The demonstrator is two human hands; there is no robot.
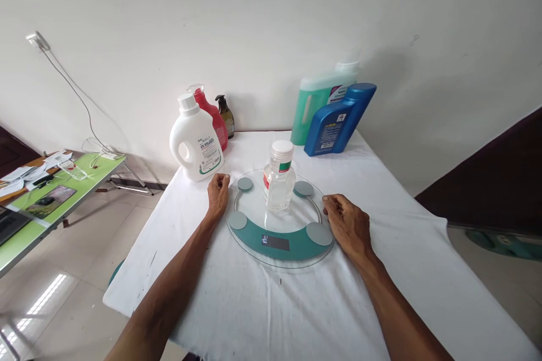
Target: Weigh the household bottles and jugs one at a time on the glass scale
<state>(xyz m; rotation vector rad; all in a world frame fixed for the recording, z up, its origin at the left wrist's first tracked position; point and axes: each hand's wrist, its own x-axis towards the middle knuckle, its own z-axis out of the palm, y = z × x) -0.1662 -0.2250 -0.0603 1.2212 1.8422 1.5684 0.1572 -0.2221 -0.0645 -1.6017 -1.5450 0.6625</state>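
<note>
Both hands flank the scale (279,240) at centre: left hand (218,194) loosely curled, right hand (349,225) fingers narrow, holding nothing. A nudge could topple the bottle (279,183).

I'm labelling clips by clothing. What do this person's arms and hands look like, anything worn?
Both forearms are bare, with no sleeves in view. The left hand and right hand wear no gloves; I see no watch, ring or bracelet.
</note>
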